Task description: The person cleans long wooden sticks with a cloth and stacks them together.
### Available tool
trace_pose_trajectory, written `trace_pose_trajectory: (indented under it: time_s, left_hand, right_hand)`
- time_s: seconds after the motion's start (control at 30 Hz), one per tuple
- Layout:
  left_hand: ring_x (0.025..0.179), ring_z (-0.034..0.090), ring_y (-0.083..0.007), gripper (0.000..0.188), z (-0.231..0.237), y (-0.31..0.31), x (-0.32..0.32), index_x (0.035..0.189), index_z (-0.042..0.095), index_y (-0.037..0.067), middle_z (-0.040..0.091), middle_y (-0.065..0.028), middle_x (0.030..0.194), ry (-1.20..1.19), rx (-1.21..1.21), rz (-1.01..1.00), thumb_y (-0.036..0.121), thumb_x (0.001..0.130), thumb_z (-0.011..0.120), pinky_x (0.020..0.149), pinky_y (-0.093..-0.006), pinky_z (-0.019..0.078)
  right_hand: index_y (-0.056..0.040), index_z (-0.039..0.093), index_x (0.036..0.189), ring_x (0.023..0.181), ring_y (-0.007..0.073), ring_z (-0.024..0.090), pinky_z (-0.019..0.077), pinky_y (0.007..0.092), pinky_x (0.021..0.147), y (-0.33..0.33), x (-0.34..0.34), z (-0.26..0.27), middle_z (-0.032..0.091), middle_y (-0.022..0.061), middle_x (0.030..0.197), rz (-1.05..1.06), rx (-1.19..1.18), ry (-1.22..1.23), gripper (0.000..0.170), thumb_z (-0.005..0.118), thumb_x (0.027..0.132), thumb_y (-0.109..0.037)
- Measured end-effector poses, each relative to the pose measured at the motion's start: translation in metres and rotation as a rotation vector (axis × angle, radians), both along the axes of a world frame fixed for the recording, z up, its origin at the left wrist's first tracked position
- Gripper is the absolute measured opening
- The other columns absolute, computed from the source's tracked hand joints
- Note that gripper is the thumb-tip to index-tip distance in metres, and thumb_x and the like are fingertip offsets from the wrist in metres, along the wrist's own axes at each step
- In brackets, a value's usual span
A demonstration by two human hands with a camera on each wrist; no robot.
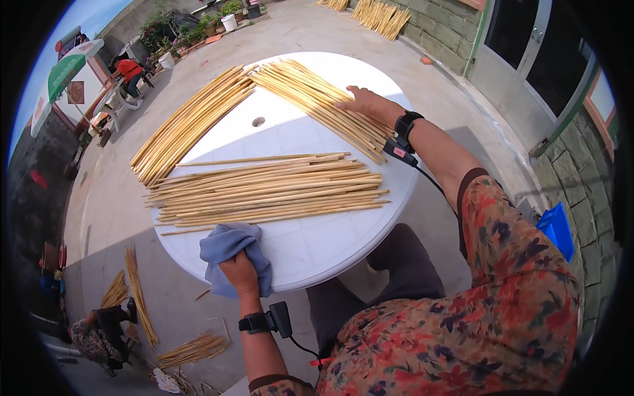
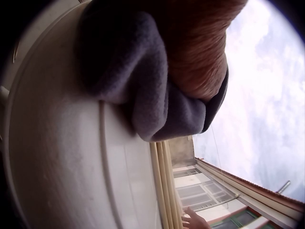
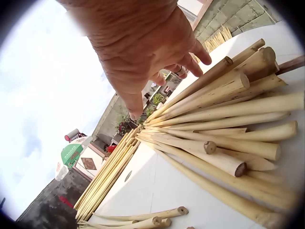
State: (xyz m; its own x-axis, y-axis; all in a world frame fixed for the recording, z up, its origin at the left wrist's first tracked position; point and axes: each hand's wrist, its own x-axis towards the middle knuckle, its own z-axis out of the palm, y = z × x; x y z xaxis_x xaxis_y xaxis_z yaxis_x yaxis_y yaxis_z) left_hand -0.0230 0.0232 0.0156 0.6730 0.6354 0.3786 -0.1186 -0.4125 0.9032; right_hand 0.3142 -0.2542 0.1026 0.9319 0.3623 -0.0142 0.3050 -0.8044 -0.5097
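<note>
My left hand (image 1: pixel 240 272) grips a bunched blue-grey cloth (image 1: pixel 228 247) at the near edge of the round white table (image 1: pixel 310 244); in the left wrist view the cloth (image 2: pixel 152 102) lies against the table. My right hand (image 1: pixel 370 104) is over the right-hand bundle of pale sticks (image 1: pixel 317 99). In the right wrist view that hand (image 3: pixel 143 52) has its fingers spread, just above the sticks (image 3: pixel 214 112); whether it touches them I cannot tell. A second bundle (image 1: pixel 195 122) lies at the back left, and a third (image 1: pixel 271 191) lies across the table before me.
More sticks lie on the ground at the lower left (image 1: pixel 140 297) and by the wall (image 1: pixel 380 18). One person (image 1: pixel 127 69) in red is at the back left, another (image 1: pixel 99 333) at the lower left. A blue container (image 1: pixel 557 231) stands at the right.
</note>
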Motion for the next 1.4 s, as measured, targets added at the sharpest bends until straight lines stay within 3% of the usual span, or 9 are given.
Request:
trace_pose_trajectory:
  time_s: [0.07,0.13,0.27,0.33,0.57,1.03,1.23,1.3,1.4]
  left_hand:
    - [0.079,0.053,-0.0160,0.013,0.001,-0.001,0.000,0.086,0.058,-0.005,0.059,-0.0086,0.087,-0.003,-0.021,0.001,0.004,0.082,0.049,0.076,-0.0274,0.0419]
    - [0.079,0.052,-0.0160,0.013,0.003,-0.001,-0.001,0.086,0.057,-0.005,0.059,-0.0083,0.087,0.006,-0.043,0.015,0.004,0.083,0.049,0.076,-0.0273,0.0417]
    - [0.080,0.050,-0.0155,0.013,0.009,-0.005,-0.003,0.088,0.056,-0.004,0.057,-0.0071,0.088,-0.050,-0.106,0.046,0.005,0.085,0.046,0.077,-0.0270,0.0412]
    - [0.080,0.050,-0.0154,0.014,0.006,0.000,-0.001,0.087,0.056,-0.003,0.057,-0.0065,0.088,-0.103,-0.063,0.026,0.004,0.086,0.044,0.077,-0.0271,0.0413]
    - [0.079,0.050,-0.0155,0.014,0.005,0.001,0.002,0.086,0.056,-0.003,0.057,-0.0060,0.087,-0.150,-0.065,0.029,0.003,0.085,0.044,0.078,-0.0273,0.0414]
    - [0.077,0.048,-0.0135,0.015,0.002,-0.005,0.002,0.085,0.056,-0.002,0.055,-0.0033,0.084,-0.223,-0.098,0.030,0.007,0.087,0.044,0.075,-0.0267,0.0415]
    - [0.087,0.048,-0.0140,0.024,0.005,-0.060,-0.015,0.101,0.051,0.003,0.052,-0.0036,0.098,-0.216,-0.537,-0.114,0.021,0.091,0.039,0.080,-0.0277,0.0413]
    - [0.100,0.046,-0.0153,0.034,0.008,-0.073,-0.014,0.115,0.043,0.005,0.047,-0.0039,0.111,-0.227,-0.711,-0.317,0.029,0.092,0.037,0.088,-0.0292,0.0393]
    - [0.103,0.046,-0.0165,0.036,0.021,-0.104,-0.005,0.116,0.042,0.005,0.047,-0.0051,0.114,-0.266,-0.932,-0.493,0.031,0.092,0.036,0.090,-0.0294,0.0383]
  right_hand:
    - [0.0008,0.037,0.126,0.112,0.0334,0.043,0.0336,0.0369,0.095,0.000,-0.010,0.012,0.045,0.0261,0.118,0.060,-0.100,-0.118,0.077,0.059,0.072,-0.050]
    - [-0.0007,0.047,0.117,0.103,0.0285,0.050,0.0397,0.0353,0.088,0.011,-0.047,0.026,0.052,0.0200,0.108,0.112,-0.091,-0.273,0.053,0.057,0.079,-0.036]
    - [-0.0008,0.055,0.098,0.087,0.0272,0.057,0.0446,0.0332,0.077,0.032,-0.149,0.035,0.058,0.0141,0.096,0.592,0.046,-0.173,0.022,0.054,0.081,-0.014]
    - [-0.0019,0.055,0.086,0.082,0.0277,0.056,0.0456,0.0350,0.071,0.037,-0.186,0.011,0.056,0.0136,0.085,0.759,0.039,-0.364,0.012,0.053,0.078,-0.011]
    - [-0.0030,0.052,0.072,0.073,0.0249,0.054,0.0462,0.0338,0.064,0.036,-0.210,-0.041,0.051,0.0103,0.075,0.750,-0.118,-0.695,0.005,0.051,0.068,-0.006]
    - [-0.0026,0.055,0.073,0.076,0.0252,0.052,0.0451,0.0366,0.067,0.031,-0.223,-0.049,0.050,0.0110,0.075,0.641,-0.214,-0.727,0.009,0.052,0.067,-0.007]
    - [-0.0018,0.053,0.087,0.067,0.0241,0.055,0.0443,0.0375,0.065,0.014,-0.234,-0.050,0.058,0.0121,0.076,0.398,0.078,-0.229,0.012,0.046,0.080,-0.010]
    - [-0.0022,0.052,0.087,0.058,0.0181,0.053,0.0440,0.0320,0.058,0.008,-0.237,-0.045,0.059,0.0079,0.073,0.452,0.404,0.015,0.015,0.045,0.085,-0.015]
    - [-0.0023,0.051,0.087,0.055,0.0111,0.049,0.0417,0.0255,0.052,0.006,-0.252,-0.032,0.056,0.0042,0.069,0.321,0.551,0.289,0.016,0.046,0.086,-0.017]
